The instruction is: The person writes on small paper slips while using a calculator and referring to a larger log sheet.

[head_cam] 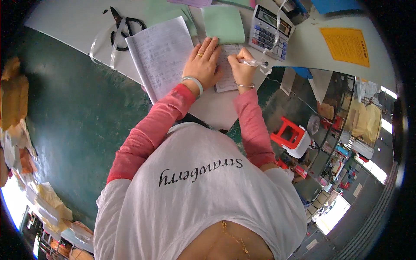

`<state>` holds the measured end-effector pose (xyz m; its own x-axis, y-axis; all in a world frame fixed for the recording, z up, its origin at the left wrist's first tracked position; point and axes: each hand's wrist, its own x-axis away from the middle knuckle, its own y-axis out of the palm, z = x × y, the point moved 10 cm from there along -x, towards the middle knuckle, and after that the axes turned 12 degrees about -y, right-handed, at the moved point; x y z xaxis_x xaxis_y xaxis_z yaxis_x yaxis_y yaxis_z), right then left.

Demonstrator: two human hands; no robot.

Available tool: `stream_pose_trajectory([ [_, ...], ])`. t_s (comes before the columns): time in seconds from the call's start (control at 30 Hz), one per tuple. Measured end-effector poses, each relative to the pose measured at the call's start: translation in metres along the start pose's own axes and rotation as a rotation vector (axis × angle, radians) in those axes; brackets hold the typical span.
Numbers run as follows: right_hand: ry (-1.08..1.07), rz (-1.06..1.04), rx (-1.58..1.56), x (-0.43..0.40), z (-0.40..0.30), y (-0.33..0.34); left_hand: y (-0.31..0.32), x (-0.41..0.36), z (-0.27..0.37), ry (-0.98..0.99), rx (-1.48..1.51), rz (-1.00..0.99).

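Note:
My right hand (242,67) grips a clear-barrelled pen (253,62) over a small printed form pad (227,78) on the white table. My left hand (203,63), with a ring and a pale bangle, lies flat, palm down, between that pad and an open notebook (162,55) with handwritten lines. Its fingertips reach the lower edge of a pale green paper pad (224,24). A grey calculator (271,34) lies beyond my right hand, with a strip of clear plastic across it. The pen's tip is hidden by my fingers.
Black-handled scissors (125,31) and a looped clear plastic strip (113,53) lie at the table's left edge. An orange printed sheet (346,45) lies at the right. On the floor stands a red-and-white plastic stool (292,138). Loaded shelving is farther right.

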<state>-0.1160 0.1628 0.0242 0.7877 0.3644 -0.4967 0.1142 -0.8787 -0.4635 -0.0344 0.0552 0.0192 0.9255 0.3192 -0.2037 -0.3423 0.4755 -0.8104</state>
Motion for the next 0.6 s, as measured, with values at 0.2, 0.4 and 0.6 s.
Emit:
stream_pose_trajectory([
  [0.2, -0.010, -0.005, 0.060, -0.001, -0.006, -0.001, 0.000, 0.001, -0.002, 0.000, 0.009, -0.010],
  [0.4, 0.098, 0.031, -0.117, 0.009, 0.013, -0.009, 0.000, -0.001, -0.001, -0.001, 0.032, -0.005],
  [0.6, 0.104, 0.025, -0.129, 0.013, 0.011, -0.004, 0.004, 0.000, -0.004, -0.026, 0.011, -0.059],
])
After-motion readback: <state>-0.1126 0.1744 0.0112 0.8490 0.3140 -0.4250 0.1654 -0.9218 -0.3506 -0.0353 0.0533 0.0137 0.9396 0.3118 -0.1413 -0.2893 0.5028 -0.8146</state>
